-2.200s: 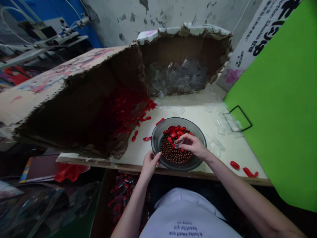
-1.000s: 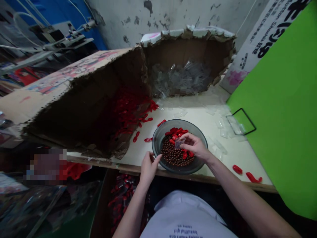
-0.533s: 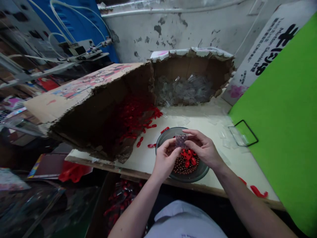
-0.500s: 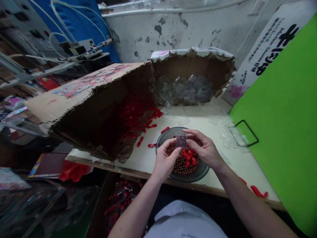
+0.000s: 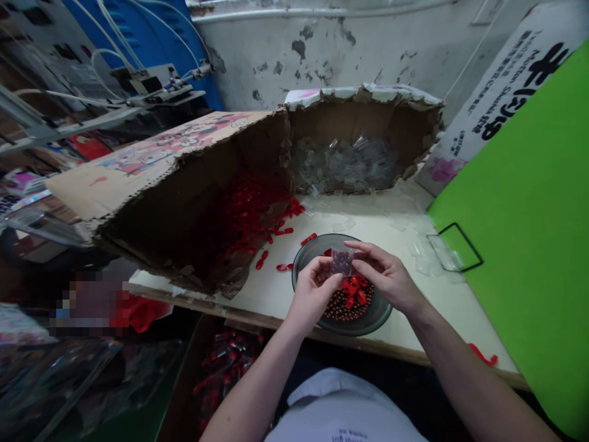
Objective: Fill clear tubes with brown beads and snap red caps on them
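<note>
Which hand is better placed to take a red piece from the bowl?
Probably the right hand: its fingers sit just above the red pieces in the grey bowl, though the left hand also pinches the clear bag.

Two hands (image 5: 313,291) (image 5: 386,276), one bowl (image 5: 309,253), one bag (image 5: 342,261)

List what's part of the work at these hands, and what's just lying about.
In use: clear packet, pinched by left hand and right hand; grey bowl of brown beads and red plastic pieces.

Lying about: clear packets in torn cardboard box; loose red pieces; green board.
</note>
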Demonstrator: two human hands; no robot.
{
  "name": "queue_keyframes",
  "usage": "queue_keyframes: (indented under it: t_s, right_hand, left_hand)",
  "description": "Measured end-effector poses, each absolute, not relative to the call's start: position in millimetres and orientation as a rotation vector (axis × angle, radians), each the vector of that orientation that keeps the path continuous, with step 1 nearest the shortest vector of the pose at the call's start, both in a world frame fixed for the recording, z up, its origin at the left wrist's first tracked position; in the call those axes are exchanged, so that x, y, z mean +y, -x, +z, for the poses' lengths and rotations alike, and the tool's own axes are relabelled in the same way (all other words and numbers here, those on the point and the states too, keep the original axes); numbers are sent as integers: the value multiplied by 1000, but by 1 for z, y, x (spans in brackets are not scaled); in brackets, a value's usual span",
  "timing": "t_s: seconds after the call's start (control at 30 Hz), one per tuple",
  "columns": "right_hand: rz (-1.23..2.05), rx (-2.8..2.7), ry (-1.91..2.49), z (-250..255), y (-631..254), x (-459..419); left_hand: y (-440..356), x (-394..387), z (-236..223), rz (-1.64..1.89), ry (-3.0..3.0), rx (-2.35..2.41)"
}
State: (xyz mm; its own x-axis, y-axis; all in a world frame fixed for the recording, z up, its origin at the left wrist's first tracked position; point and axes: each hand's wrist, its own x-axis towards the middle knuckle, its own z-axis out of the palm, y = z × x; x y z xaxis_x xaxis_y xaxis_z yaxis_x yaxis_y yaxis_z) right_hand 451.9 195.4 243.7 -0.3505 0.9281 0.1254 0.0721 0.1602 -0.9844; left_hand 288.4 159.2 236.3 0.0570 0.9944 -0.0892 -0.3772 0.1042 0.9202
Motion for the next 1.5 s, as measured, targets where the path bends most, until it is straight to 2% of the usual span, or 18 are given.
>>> queue_keyframes:
  t_s: [0.23, 0.4, 0.5, 0.73, 1.23, 1.5]
  right_hand:
    - [1275, -1812, 1041, 222, -456, 204]
    - [764, -2352, 1636, 177, -478, 228]
    - [689, -2550, 1829, 153, -479, 228]
    - [529, -2471, 2173, 131, -457, 211]
    - [505, -2547, 2103, 124, -432, 197]
    - [649, -2479, 1954, 137, -447, 210]
  left_hand:
    - [-282, 159, 207, 1238, -811, 1007]
    - [-260, 150, 185, 1303, -788, 1078]
    - [-247, 141, 178, 1301, -779, 1145]
    - [-249, 127, 169, 1292, -767, 1223]
    - [-269, 130, 165, 1220, -805, 1173]
    - [-269, 129, 172, 1224, -807, 1163]
